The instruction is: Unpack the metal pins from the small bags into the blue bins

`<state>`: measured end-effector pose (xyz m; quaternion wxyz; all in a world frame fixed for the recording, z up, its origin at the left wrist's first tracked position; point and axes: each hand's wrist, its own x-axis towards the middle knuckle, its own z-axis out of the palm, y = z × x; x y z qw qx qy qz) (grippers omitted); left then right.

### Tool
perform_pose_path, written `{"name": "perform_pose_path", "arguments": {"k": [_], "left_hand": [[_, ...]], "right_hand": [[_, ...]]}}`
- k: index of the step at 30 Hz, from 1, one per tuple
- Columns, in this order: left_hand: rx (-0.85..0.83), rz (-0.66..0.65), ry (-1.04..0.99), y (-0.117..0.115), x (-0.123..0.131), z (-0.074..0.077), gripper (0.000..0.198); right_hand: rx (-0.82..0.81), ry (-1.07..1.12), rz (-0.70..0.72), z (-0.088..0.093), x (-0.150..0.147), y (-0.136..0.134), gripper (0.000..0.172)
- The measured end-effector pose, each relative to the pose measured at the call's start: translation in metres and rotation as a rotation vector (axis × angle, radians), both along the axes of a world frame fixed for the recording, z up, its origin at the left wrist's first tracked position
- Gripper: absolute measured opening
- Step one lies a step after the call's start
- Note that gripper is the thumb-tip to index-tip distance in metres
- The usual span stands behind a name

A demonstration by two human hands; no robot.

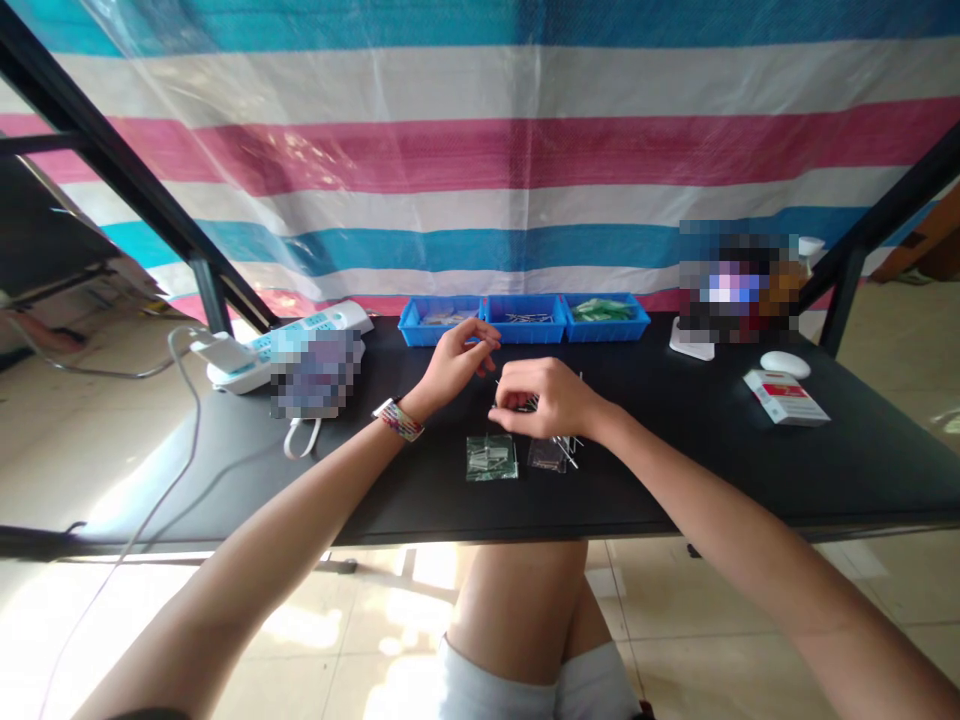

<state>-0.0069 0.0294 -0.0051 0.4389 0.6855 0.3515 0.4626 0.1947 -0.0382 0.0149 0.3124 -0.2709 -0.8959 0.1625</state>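
My left hand point(456, 368) hovers above the black table just in front of the blue bins, fingers loosely curved and apart, with nothing visible in it. Close beside it, my right hand point(551, 398) is closed in a pinch over a scatter of thin silvery pins point(571, 452). Whatever its fingertips hold is too small to make out, and the palm hides part of the pins. Nearer to me lie a small clear plastic bag point(491, 458) with pale, short pieces inside and a second small bag point(547, 457), partly under the loose pins.
Three blue bins stand in a row: one with pale pieces point(409, 326), one with thin pins point(555, 328), one with green packets point(634, 328). A power strip point(341, 320) with a cable is at left. A small box point(787, 398) and a white rounded object point(785, 364) lie right.
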Motion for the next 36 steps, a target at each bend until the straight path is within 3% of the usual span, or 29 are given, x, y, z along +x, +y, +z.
{"name": "perform_pose_path", "arguments": {"k": [4,11,18,20,24,28,32,36], "left_hand": [[0.012,0.009,-0.002,0.000,-0.002,0.000,0.015],[0.004,0.022,0.004,0.000,-0.001,-0.001,0.013],[-0.011,0.021,0.019,0.000,0.000,-0.001,0.014],[-0.009,0.024,0.019,0.001,0.000,-0.002,0.014],[-0.005,0.039,0.025,0.001,-0.001,-0.001,0.015],[-0.002,0.037,0.029,0.000,-0.001,0.000,0.014],[-0.012,0.038,0.027,0.001,-0.001,-0.001,0.016],[-0.049,-0.032,-0.019,0.001,-0.003,-0.001,0.020]], "right_hand": [[0.093,-0.199,0.160,-0.003,-0.023,-0.027,0.028],[0.195,-0.341,0.095,-0.010,-0.020,-0.018,0.010],[0.156,-0.352,-0.062,-0.004,-0.009,-0.014,0.012],[0.122,-0.315,-0.038,-0.001,-0.010,-0.017,0.008],[0.127,-0.333,0.086,-0.001,-0.016,-0.023,0.026],[0.207,-0.377,0.103,-0.005,-0.020,-0.023,0.007],[0.209,-0.260,0.081,-0.010,-0.021,-0.018,0.013],[-0.022,0.117,-0.068,-0.015,-0.019,-0.006,0.011]]}}
